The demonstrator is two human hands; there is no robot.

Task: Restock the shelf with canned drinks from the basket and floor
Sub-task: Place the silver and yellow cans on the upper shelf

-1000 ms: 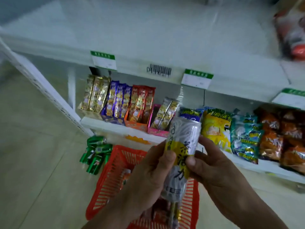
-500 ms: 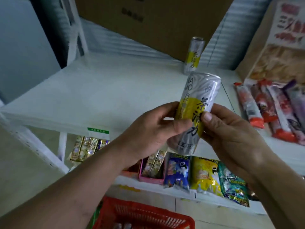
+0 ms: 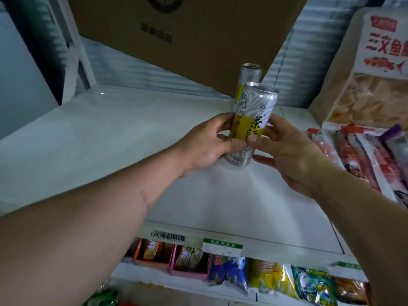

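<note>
Above white shelf [image 3: 88,138], both hands' fingers [image 3: 223,129] pinch upright can [image 3: 254,120] (another can [image 3: 249,74] behind).

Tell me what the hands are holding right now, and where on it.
Both hands, left and right, grip one silver and yellow can around its lower middle, fingers on opposite sides.

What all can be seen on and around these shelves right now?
Held can: one, silver and yellow, just above the top shelf.
Standing can: one, same colours, behind it.
Top shelf: one, white.
Cardboard box: one, brown, at the back.
Large snack bag: one, pale with red print, right.
Stick packets: several, red and purple, right.
Snack boxes and bags: many, mixed colours, lower shelf.
Price tag: one, green and white, shelf edge.
Left hand: grips the held can.
Right hand: fingers pinch it.
</note>
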